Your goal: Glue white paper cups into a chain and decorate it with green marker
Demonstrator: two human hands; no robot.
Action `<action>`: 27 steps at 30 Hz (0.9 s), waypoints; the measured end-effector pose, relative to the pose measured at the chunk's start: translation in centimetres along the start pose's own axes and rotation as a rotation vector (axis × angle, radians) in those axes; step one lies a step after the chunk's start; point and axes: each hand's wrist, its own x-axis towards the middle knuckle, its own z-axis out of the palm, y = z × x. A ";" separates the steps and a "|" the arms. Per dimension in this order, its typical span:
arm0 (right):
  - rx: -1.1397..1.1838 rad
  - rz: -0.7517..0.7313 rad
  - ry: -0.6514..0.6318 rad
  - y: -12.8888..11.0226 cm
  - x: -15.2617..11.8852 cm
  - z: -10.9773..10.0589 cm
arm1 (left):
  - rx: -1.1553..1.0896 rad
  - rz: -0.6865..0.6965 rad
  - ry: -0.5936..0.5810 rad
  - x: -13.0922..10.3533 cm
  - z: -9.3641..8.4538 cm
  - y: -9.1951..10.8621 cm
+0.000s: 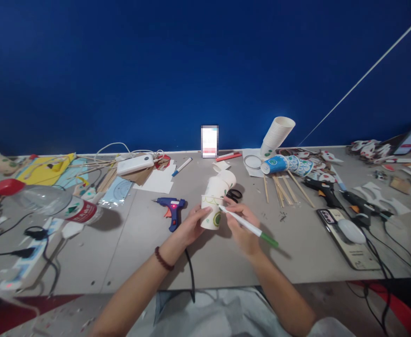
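My left hand [193,225] grips a white paper cup [211,219] with green markings, tilted over the table. Above that cup are more white paper cups [215,186]; whether they are joined to it I cannot tell. Between the fingers of my right hand [244,229] is a marker [249,226] with a white barrel and green end. Its tip is at the cup's right side; whether it touches I cannot make out. Just behind my right fingers lie black scissor handles [234,194], partly hidden. A blue glue gun [171,209] rests left of my left hand.
A stack of paper cups [277,135] leans at the back, beside a blue patterned cup [276,164] and wooden sticks [282,192]. On the right lie a phone [345,248] and dark glue guns with cables. A plastic bottle [56,203] and power strip [33,260] are at left.
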 end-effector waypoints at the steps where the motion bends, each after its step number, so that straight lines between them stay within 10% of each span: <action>1: 0.005 0.003 0.000 0.0 0.0 0.0 | -0.004 0.001 -0.001 0.0 0.0 0.0; 27: 0.006 0.078 0.028 -0.2 0.0 -0.1 | -0.013 -0.020 -0.025 0.0 -0.2 0.1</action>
